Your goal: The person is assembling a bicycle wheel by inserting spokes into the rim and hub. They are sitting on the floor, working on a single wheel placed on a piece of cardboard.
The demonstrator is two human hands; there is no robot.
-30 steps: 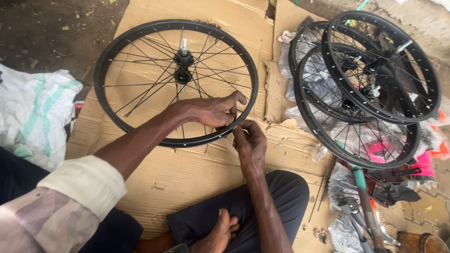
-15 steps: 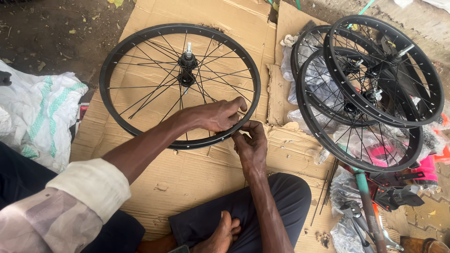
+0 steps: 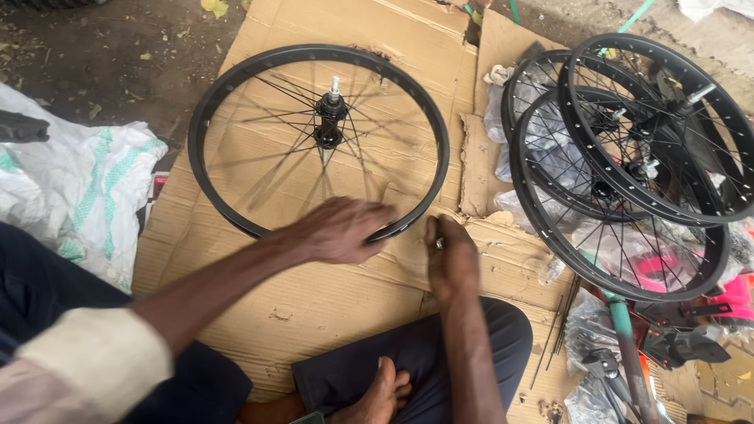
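A black spoked bicycle wheel lies flat on brown cardboard in front of me, its hub and axle standing up in the middle. My left hand rests on the wheel's near rim, fingers spread over it and gripping. My right hand sits just right of that rim with fingers pinched around a small metal piece, too small to identify. The spokes look blurred, as if the wheel is turning.
Three more black wheels are stacked at the right over plastic wrapping. A white sack lies at the left. A teal frame tube and loose parts sit at lower right. My crossed legs and bare foot are below.
The wheel has shifted and its spokes now blur. My left hand slid along the near rim and flattened. My right hand stays beside the rim.
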